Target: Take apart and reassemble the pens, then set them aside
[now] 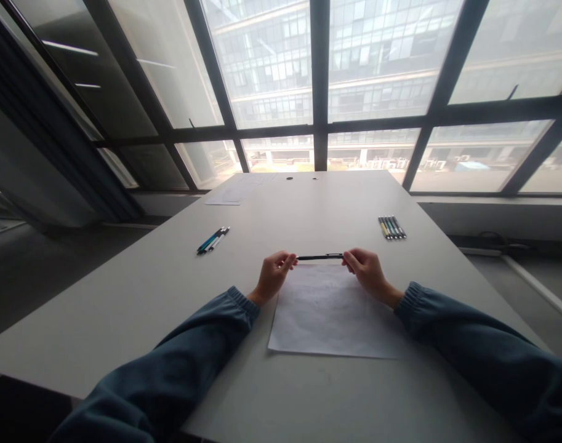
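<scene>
A slim black pen (pixel 318 257) with a clip is stretched level between my two hands. Its left end is pinched by my left hand (pixel 275 272), fingers closed. The clip end sits in the closed fingers of my right hand (pixel 366 269). Below the pen lies a sheet of white paper (pixel 329 314), its far edge near both hands. Whether the pen touches the paper I cannot tell.
On the white table (pixel 137 326), a few loose pens (pixel 213 240) lie to the left. Several pens in a neat row (pixel 392 227) lie to the right. More paper (pixel 232 191) rests at the far left, before the windows (pixel 271 67).
</scene>
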Available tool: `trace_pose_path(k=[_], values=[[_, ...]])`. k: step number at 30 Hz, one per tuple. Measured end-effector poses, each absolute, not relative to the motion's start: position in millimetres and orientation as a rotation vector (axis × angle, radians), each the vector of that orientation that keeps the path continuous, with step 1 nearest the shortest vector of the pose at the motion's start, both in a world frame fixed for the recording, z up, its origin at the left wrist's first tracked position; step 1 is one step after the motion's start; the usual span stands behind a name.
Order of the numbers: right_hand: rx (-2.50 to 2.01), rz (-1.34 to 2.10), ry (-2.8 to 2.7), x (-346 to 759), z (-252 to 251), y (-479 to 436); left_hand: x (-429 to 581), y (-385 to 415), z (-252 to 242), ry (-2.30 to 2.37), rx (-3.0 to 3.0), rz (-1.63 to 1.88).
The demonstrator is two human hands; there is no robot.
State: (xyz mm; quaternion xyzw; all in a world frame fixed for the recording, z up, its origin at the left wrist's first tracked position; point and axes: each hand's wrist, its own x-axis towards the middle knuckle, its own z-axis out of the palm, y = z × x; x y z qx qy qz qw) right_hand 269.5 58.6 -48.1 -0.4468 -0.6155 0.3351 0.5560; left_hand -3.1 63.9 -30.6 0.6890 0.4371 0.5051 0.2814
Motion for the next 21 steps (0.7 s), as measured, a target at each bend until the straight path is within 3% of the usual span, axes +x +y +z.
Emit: trace_pose_path(k=[21], values=[[-1.068,0.788,-1.469,269.2,-45.3,56.6,-3.1,64.7,-32.8,1.153,1.844,1.34]])
